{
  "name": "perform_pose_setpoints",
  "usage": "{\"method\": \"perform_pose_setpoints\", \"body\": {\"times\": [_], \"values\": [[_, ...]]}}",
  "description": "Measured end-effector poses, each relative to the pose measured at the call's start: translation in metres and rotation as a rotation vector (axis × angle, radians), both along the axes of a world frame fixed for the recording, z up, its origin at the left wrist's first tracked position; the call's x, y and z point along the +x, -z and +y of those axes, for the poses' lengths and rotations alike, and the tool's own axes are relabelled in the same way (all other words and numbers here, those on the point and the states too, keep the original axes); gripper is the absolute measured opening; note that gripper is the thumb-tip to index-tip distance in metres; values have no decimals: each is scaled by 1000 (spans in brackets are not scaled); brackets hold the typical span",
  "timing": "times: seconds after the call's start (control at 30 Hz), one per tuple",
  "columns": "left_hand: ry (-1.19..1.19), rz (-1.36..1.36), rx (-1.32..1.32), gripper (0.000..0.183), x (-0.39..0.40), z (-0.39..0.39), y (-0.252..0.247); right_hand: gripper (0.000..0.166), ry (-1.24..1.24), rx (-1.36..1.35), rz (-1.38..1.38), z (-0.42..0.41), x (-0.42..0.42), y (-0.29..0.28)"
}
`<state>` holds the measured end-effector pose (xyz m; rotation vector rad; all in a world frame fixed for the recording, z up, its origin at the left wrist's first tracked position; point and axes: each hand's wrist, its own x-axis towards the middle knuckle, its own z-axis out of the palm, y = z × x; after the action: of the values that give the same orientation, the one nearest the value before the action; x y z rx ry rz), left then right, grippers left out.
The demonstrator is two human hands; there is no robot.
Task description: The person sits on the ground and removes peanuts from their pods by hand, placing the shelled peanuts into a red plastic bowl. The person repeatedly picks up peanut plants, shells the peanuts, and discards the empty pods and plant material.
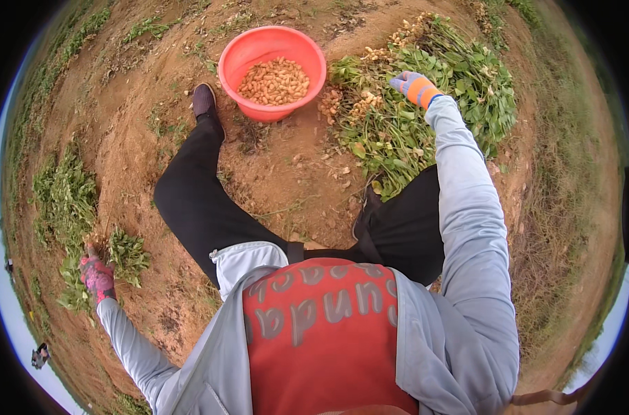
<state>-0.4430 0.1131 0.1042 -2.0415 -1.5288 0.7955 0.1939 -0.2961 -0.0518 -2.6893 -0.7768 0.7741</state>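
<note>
My left hand (97, 275), in a pink patterned glove, reaches far out to the left. Its fingers are among peanut plants at the stems of a small leafy bunch (127, 255); their grip is partly hidden. My right hand (417, 89), wearing an orange and grey glove, is over a large heap of pulled peanut plants (465, 78). Its fingers look curled, but whether they hold a stem is unclear. Clusters of peanut pods (367, 104) show along the heap's left side. Between my feet and beyond them stands a red plastic basin (231, 67), partly filled with loose peanuts (274, 83).
More peanut plants (65, 199) lie to the left on brown soil (288, 171). My left shoe (204, 101) is close to the basin, and my bent right leg (410, 223) borders the heap. A distant person (40, 357) shows at the far left rim.
</note>
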Motion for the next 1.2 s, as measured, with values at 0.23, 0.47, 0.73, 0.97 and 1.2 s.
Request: {"method": "perform_pose_setpoints", "body": {"times": [0.23,0.47,0.73,0.97,1.2], "values": [[185,-504,-73,49,-28,-8,49,58,-347,-593,59,-19,-30,59],[823,-1203,-426,33,229,-91,53,48,-112,-651,-5,-44,-48,115],[446,-930,-1582,46,325,-194,187,35,-136,-297,-27,-5,-86,18],[273,-1358,-1547,73,331,-249,322,38,-285,141,309,18,-154,-40],[-97,-1828,-1606,61,309,-224,282,43,-416,-11,208,43,-205,-19]]}}
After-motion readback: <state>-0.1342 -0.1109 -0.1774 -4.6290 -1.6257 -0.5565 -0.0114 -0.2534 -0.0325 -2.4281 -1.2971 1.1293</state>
